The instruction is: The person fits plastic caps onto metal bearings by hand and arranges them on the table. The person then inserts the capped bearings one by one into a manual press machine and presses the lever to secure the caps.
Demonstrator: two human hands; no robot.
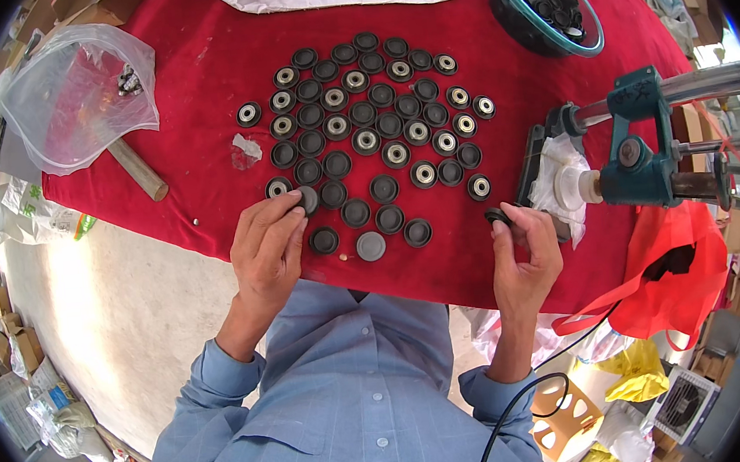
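Note:
My left hand (268,250) pinches a black round cap (307,200) at the near left of a spread of similar caps. My right hand (526,254) grips another black round cap (497,217) between thumb and fingers, just left of the press. Several caps between and beyond my hands hold shiny ring bearings, such as this bearing (424,174); others are plain black cups, like this cap (384,188). One greyer cap (370,246) lies face down near the table's front edge.
A green hand press (641,141) with a white round die (574,185) stands at right. Behind it sits a bowl (502,10) of black parts. At left lie a clear plastic bag (77,98) and a wooden handle (138,169). A red bag (678,279) hangs at lower right.

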